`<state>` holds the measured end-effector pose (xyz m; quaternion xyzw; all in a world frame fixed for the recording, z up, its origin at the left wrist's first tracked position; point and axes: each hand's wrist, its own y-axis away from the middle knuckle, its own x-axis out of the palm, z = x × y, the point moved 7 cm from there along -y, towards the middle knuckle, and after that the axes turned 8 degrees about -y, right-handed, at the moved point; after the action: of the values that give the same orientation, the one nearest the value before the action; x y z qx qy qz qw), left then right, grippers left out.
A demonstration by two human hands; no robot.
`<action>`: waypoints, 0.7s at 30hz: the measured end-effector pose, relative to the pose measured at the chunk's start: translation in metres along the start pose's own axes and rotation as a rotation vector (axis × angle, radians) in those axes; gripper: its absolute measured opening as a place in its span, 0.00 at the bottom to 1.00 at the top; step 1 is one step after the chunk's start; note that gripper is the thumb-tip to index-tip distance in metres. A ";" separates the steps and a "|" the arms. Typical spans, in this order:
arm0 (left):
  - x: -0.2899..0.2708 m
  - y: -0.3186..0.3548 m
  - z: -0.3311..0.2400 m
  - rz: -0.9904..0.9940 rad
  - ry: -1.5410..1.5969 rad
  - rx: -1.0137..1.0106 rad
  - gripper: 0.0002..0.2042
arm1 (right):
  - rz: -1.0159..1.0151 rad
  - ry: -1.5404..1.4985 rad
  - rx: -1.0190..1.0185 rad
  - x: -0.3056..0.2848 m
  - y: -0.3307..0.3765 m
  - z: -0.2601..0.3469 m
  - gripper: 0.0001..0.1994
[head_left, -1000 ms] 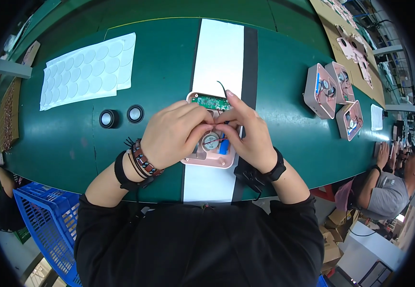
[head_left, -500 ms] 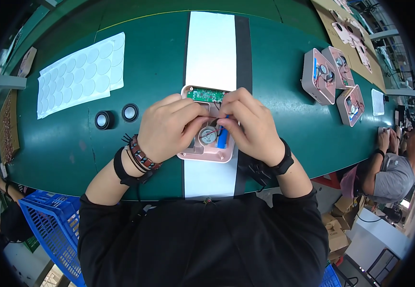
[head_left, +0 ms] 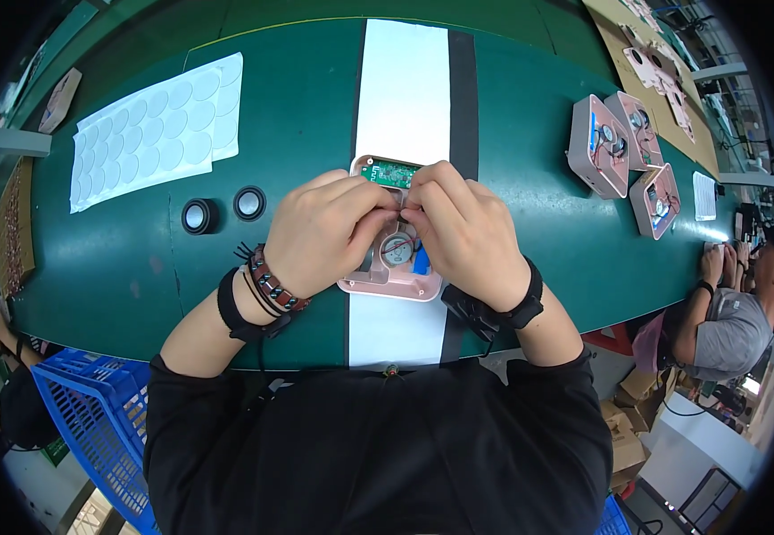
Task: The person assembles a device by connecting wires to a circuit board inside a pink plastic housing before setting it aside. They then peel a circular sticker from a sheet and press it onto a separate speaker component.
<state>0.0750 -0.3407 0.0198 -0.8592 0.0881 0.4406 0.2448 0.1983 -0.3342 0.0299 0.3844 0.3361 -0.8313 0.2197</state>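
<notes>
In the middle, a pink plastic housing [head_left: 391, 289] lies with its inside facing up on the white strip [head_left: 402, 89]. Inside it show a green circuit board [head_left: 391, 173], a round silver speaker [head_left: 397, 251] with thin red and dark wires, and part of a blue battery [head_left: 421, 262]. My left hand [head_left: 329, 227] and my right hand [head_left: 469, 230] are over the housing, their fingertips pinched together almost touching between board and speaker. Both seem to grip a thin wire; the fingers largely hide it. My right hand partly covers the battery.
Two black round speakers [head_left: 199, 216] sit left of my left hand, below white sheets of round stickers [head_left: 150, 125]. Several pink housings with parts inside [head_left: 599, 147] stand at right. A blue crate [head_left: 92, 401] is by the table's lower left edge. Other people work at both sides.
My fingertips have come closer together, and the bit of wire seen between them is now hidden. My right hand covers more of the battery. The whole view has shifted slightly.
</notes>
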 end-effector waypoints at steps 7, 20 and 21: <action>0.003 0.001 0.001 -0.016 0.005 0.005 0.02 | -0.015 -0.001 -0.011 -0.002 0.000 0.000 0.09; 0.002 -0.001 0.001 0.010 0.048 -0.066 0.04 | -0.010 0.036 -0.035 -0.003 0.000 0.001 0.10; 0.002 -0.001 0.000 0.009 0.047 -0.066 0.04 | -0.010 0.060 -0.042 -0.003 0.000 0.001 0.10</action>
<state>0.0762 -0.3391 0.0187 -0.8766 0.0832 0.4239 0.2120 0.1998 -0.3350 0.0327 0.4028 0.3620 -0.8131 0.2136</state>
